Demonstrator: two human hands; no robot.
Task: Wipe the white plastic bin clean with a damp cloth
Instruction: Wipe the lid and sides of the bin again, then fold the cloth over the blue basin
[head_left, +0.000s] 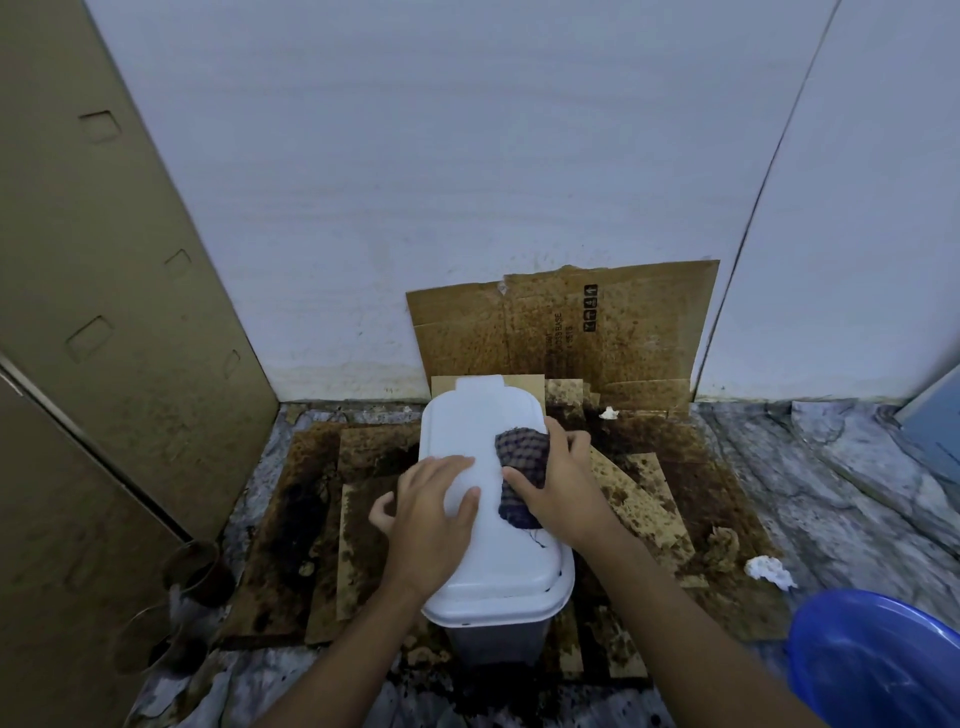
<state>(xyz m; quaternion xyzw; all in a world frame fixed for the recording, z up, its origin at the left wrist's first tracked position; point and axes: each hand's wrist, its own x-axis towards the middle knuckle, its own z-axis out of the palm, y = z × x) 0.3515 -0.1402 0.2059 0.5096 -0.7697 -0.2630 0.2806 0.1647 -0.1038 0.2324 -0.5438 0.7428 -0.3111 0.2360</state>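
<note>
Bin (498, 639) mostly hidden below lid (467, 426); right hand (561, 493) seemingly grips cloth (522, 457).

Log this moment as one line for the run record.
stage: wiping lid | left hand: flat on white bin lid | right hand: grips checked cloth on lid | blue basin: on floor, right

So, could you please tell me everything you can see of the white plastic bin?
The white plastic bin stands upright on stained cardboard near the wall, its smooth rounded lid closed, with a tab at the far edge. The left hand rests flat on the lid; the right hand holds a dark checked cloth against it.
</note>
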